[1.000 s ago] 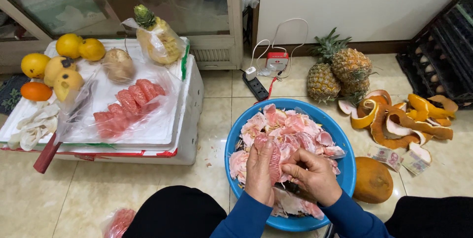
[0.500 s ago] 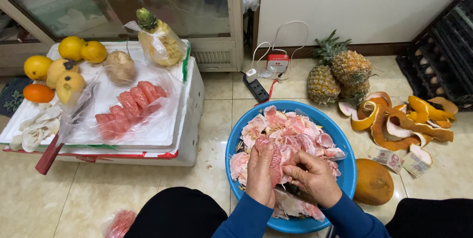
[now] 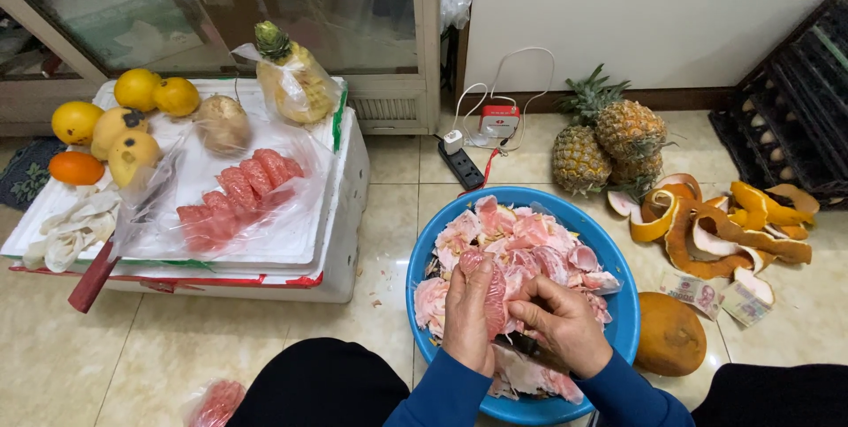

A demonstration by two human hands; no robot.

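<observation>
Over the blue basin (image 3: 618, 339), left hand (image 3: 468, 317) clamped on pink pomelo segment (image 3: 493, 290); right hand (image 3: 561, 325) pinching, probably membrane. Peel slowly, keep flesh whole.

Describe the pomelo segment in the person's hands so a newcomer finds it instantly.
Start at the big blue basin on the tiled floor, heaped with pink peeled pomelo pieces. Over its near side, the left hand and right hand meet around one pink segment. It is the only piece gripped by fingers, not lying loose in the heap.
</observation>
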